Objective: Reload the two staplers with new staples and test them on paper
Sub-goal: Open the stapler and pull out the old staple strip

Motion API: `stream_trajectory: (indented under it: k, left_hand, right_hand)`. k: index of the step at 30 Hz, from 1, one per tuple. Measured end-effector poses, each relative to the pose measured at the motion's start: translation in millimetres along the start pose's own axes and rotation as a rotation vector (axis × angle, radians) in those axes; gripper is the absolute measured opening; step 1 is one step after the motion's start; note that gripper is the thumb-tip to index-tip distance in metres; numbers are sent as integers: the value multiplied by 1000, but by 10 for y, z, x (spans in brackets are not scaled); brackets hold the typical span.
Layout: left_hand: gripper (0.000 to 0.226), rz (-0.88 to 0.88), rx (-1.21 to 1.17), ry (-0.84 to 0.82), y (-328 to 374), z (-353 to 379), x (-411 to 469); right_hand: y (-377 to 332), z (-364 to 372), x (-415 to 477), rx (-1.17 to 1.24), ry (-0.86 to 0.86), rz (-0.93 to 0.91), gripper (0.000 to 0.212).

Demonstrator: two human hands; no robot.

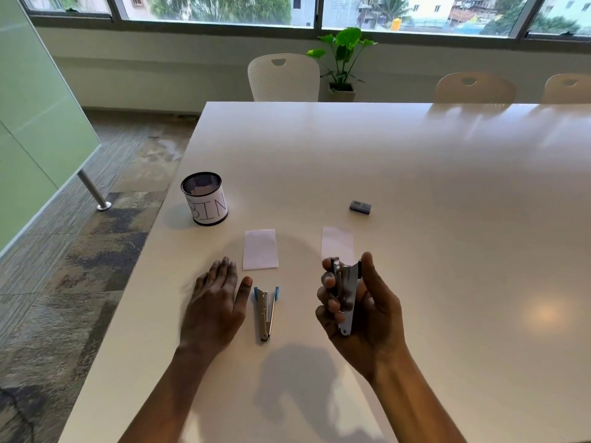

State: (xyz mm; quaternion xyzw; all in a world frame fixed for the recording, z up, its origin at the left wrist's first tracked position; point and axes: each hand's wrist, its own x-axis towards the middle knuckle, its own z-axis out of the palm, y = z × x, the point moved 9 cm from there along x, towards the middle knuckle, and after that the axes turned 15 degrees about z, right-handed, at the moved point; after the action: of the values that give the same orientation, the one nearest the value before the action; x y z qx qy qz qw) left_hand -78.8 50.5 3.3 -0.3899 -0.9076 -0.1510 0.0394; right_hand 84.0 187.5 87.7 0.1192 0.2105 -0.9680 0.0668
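My right hand (364,306) grips a metal stapler with dark ends (346,294), held above the white table with its two arms spread apart. A second stapler with blue ends (266,310) lies on the table with its arms spread, just right of my left hand (216,303). That hand hovers palm down with straight fingers, blurred, holding nothing. Two small paper slips lie beyond the hands: one (260,249) on the left, one (337,246) partly behind the held stapler. A small grey staple box (360,207) sits farther back on the right.
A black mesh cup labelled BIN (206,199) stands at the table's left side with paper inside. The white table (415,187) ends close on the left. Chairs (283,78) and a potted plant (343,63) stand beyond the far edge.
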Motion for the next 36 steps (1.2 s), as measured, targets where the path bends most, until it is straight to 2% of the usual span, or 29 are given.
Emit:
stream_trajectory:
  k: [11,14,16,18,21,22,24,27,29,33,36]
  left_hand:
    - [84,18,5,13,-6,18,-4]
    - [77,2,-85,30,-21,8,-6]
    - [72,-44,-261,99,-36,-70,-6]
    - [64,-76,-404,251,18,-282,-29]
    - [39,23,-430,536,389,-798,-157]
    - [31,65,-482,584,562,-933,-210]
    - [25,110,-695,533,920,-1065,-267]
    - [31,152,-974,255,1390,-946,-249]
    - [33,145,-1083,145,1544,-825,-240]
    - [29,86,-1192,135,1563,-683,-264]
    - [25,73,-1247,141,1556,-672,-283]
  right_hand:
    - [4,-114,4,-21,32,-16,50]
    - [13,-101,3,-54,33,-6,54]
    - [9,-66,-3,-71,20,-14,58]
    - [-32,-49,-9,-123,33,-59,62]
    - [-126,-57,-11,-207,96,-140,69]
    - [-146,-62,-8,-224,114,-155,71]
    - [-163,-73,0,-247,126,-165,71]
    - [-123,-87,16,-292,116,-156,70]
    - [-69,-89,16,-348,124,-136,76]
    - [-25,-108,-34,-497,214,-129,91]
    - [-73,-125,-99,-654,297,-182,86]
